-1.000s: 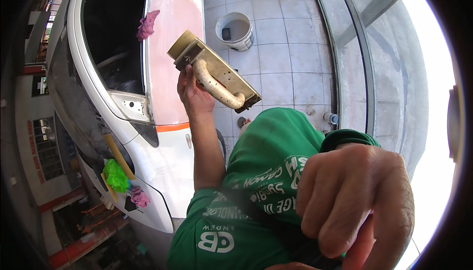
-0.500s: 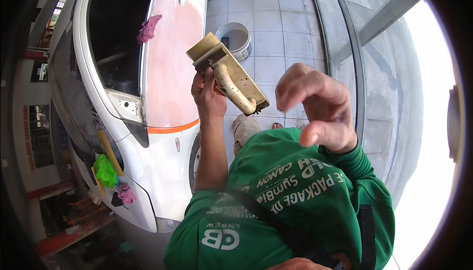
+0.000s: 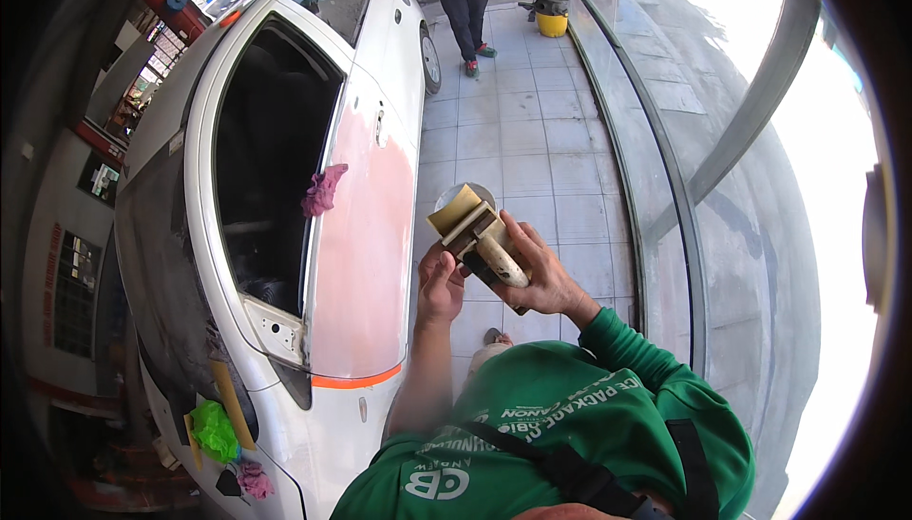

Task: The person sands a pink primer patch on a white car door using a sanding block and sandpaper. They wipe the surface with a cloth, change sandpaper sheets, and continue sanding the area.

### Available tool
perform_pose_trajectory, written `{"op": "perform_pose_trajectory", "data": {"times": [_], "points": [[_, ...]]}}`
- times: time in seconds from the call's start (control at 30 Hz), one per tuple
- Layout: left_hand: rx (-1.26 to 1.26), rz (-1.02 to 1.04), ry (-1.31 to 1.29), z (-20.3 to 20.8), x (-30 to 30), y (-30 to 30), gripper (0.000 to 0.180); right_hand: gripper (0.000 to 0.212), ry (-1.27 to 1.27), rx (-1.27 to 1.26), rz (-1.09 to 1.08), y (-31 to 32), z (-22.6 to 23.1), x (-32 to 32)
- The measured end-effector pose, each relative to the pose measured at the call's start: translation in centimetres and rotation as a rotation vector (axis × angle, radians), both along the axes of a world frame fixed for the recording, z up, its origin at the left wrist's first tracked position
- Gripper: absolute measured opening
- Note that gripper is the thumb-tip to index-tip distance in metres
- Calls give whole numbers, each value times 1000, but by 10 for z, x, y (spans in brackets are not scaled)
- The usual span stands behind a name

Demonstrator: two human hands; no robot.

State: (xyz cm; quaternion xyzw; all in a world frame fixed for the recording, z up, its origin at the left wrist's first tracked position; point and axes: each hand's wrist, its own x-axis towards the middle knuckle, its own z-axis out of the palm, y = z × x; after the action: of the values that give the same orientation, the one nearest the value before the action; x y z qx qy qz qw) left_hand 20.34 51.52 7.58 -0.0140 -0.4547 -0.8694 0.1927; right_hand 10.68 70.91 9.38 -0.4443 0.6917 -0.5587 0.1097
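Observation:
Both hands hold a hand sanding block [image 3: 501, 262] with a pale, speckled handle, up in front of my body. A strip of yellow sandpaper [image 3: 456, 211] sticks out past its far end, beside a dark clamp. My left hand [image 3: 440, 286] is closed on the block's left side near the clamp. My right hand [image 3: 545, 275] is wrapped round its right side, the fingers partly behind the block. To the left stands a white car whose door [image 3: 356, 254] has a large sanded, pinkish patch. A pink cloth [image 3: 325, 189] hangs over the window sill.
A bucket [image 3: 490, 193] sits on the tiled floor, partly hidden behind the block. On the car's front lie a green plastic bag [image 3: 215, 432], yellow strips and another pink cloth [image 3: 255, 480]. A person [image 3: 463, 7] stands farther off, near a yellow bucket [image 3: 551, 18]. Glass panels [image 3: 636, 150] line the right.
My right hand has come in from the right and taken hold of the sanding block. The block has moved right and lower. The view has tilted up, bringing a standing person into sight.

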Motion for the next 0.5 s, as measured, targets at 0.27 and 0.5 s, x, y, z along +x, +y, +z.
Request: {"op": "perform_pose_trajectory", "data": {"times": [0.27,0.5], "points": [[-332,-90,-315,35,-41,-85,58,113,15,207,210,-27,9,-57],[-635,257,-437,29,-78,-80,26,112,135,207,286,-51,-10,-120]]}}
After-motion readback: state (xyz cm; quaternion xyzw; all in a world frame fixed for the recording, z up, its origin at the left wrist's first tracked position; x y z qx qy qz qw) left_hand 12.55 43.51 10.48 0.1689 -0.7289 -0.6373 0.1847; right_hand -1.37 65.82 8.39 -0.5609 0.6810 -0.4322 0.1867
